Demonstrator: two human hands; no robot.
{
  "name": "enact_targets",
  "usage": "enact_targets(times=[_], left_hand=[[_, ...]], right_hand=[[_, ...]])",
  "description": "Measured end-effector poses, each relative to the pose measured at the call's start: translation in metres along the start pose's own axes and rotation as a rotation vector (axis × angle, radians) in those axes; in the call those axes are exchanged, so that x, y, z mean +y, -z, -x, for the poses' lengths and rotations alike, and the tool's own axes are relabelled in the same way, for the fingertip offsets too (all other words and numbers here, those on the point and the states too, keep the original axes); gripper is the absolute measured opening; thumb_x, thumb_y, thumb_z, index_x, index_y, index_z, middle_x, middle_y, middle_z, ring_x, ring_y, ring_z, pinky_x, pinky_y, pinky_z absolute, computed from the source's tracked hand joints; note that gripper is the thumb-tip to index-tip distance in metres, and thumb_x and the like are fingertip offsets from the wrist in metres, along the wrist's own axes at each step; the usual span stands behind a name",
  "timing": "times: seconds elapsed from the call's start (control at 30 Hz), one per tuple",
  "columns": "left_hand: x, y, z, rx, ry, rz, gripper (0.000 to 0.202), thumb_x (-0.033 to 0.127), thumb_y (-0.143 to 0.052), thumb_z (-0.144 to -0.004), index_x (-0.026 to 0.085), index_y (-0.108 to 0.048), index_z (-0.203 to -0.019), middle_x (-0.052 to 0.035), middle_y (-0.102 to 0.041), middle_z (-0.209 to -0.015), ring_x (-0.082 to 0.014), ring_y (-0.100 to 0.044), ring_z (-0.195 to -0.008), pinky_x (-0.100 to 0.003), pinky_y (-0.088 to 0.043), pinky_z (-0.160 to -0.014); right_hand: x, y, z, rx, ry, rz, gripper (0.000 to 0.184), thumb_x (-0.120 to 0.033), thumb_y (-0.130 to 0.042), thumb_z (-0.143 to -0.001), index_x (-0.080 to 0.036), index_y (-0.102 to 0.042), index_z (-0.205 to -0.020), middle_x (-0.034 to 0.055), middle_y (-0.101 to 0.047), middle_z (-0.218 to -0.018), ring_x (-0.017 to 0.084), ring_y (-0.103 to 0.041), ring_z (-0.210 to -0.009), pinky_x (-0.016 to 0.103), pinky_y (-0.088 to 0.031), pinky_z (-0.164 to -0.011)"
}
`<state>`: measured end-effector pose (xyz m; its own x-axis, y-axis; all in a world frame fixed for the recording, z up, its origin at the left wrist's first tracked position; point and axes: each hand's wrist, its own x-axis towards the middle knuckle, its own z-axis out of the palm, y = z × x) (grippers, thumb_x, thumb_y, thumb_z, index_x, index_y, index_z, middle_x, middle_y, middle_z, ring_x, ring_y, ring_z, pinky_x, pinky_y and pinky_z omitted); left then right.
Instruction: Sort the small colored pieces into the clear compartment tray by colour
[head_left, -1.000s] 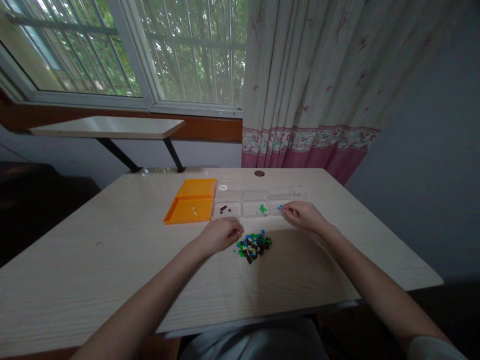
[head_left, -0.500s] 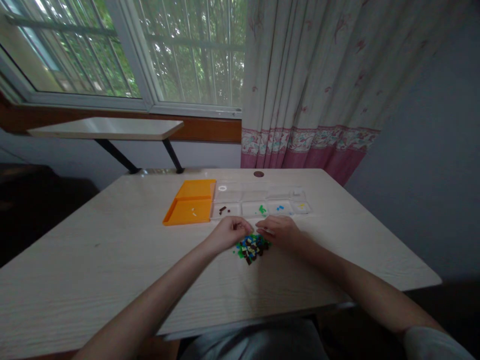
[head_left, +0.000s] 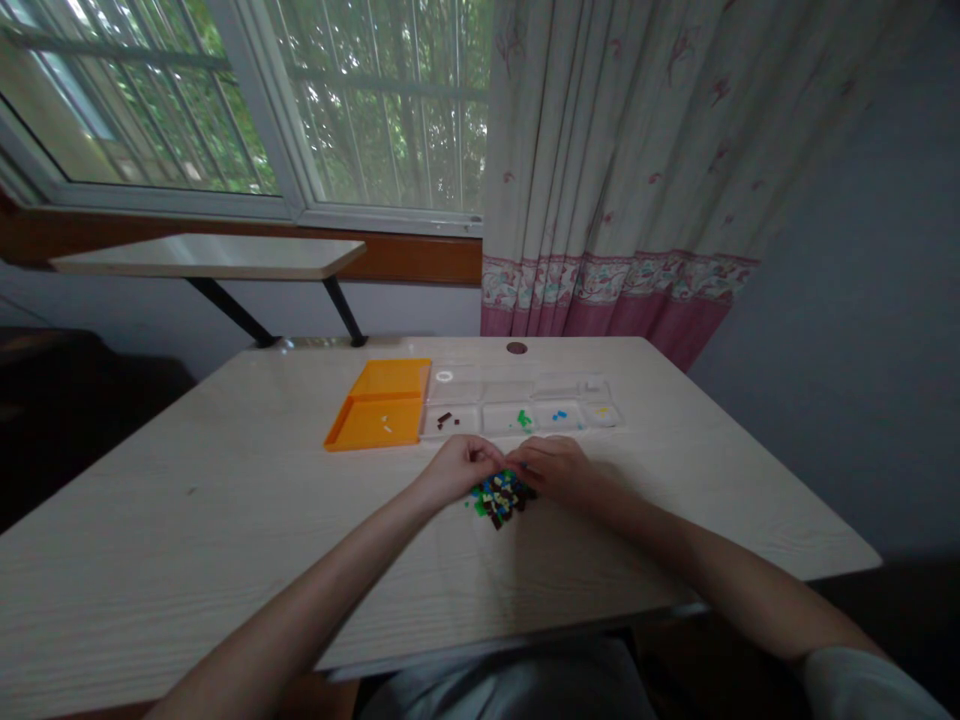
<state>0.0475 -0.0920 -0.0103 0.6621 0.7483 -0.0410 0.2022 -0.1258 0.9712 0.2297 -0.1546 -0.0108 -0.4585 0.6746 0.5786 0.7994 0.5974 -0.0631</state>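
A small heap of coloured bricks (head_left: pixel 499 498), blue, green, yellow and dark brown, lies on the pale wooden table (head_left: pixel 225 520). My left hand (head_left: pixel 461 466) rests at the heap's left edge with fingers curled. My right hand (head_left: pixel 553 467) sits over the heap's right edge, fingers bent down onto the bricks. What either hand pinches is too small to make out. Just beyond the hands lies a clear compartment tray (head_left: pixel 495 389) with brown, green, blue and yellow bricks in separate cells.
An orange lid (head_left: pixel 382 404) lies open to the left of the clear tray. A round hole (head_left: pixel 516 348) sits near the table's far edge. Behind stand a window, a floral curtain (head_left: pixel 622 170) and a narrow shelf (head_left: pixel 210 255).
My right hand has come back from the blue cell of the clear tray to the brick heap. The left hand stayed by the heap, shifting slightly toward it.
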Motion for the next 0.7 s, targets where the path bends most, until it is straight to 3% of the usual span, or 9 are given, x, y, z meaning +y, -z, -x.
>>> enact_targets(times=[0.3,0.5,0.6,0.7], left_hand=[[0.008,-0.001,0.003,-0.003,-0.010,0.024,0.027,0.035,-0.061,-0.066,0.009,-0.063,-0.067,0.0013,-0.053,-0.051,-0.0061,-0.042,-0.046,-0.017,-0.029,-0.043],[0.002,-0.001,0.000,-0.028,-0.040,0.016,0.031,0.039,-0.060,-0.068,0.008,-0.062,-0.070,0.0002,-0.054,-0.054,-0.0067,-0.043,-0.048,-0.017,-0.031,-0.046],[0.001,0.003,0.001,-0.016,-0.052,-0.114,0.030,0.037,-0.054,-0.073,0.008,-0.062,-0.075,-0.0001,-0.053,-0.055,-0.0078,-0.044,-0.048,-0.018,-0.031,-0.045],[0.004,0.013,0.006,-0.008,-0.153,-0.436,0.020,0.028,-0.050,-0.076,0.012,-0.062,-0.077,-0.0029,-0.058,-0.066,-0.0111,-0.050,-0.058,-0.020,-0.038,-0.053]], right_hand=[[0.000,0.004,-0.003,-0.005,-0.004,0.025,0.019,-0.030,-0.047,-0.086,-0.021,-0.062,-0.082,0.0008,-0.064,-0.071,0.010,-0.057,-0.061,0.021,-0.037,-0.056],[0.000,0.003,-0.002,-0.041,0.002,0.058,0.019,-0.031,-0.047,-0.086,-0.020,-0.062,-0.079,0.0014,-0.064,-0.070,0.010,-0.057,-0.060,0.022,-0.037,-0.056],[0.004,0.001,-0.002,0.023,-0.040,0.003,0.019,-0.031,-0.047,-0.086,-0.021,-0.062,-0.080,0.0014,-0.065,-0.072,0.010,-0.059,-0.063,0.021,-0.040,-0.058],[0.012,0.003,-0.002,0.177,-0.085,-0.132,0.016,-0.029,-0.049,-0.085,-0.021,-0.063,-0.080,0.0019,-0.066,-0.074,0.011,-0.060,-0.067,0.021,-0.044,-0.061]])
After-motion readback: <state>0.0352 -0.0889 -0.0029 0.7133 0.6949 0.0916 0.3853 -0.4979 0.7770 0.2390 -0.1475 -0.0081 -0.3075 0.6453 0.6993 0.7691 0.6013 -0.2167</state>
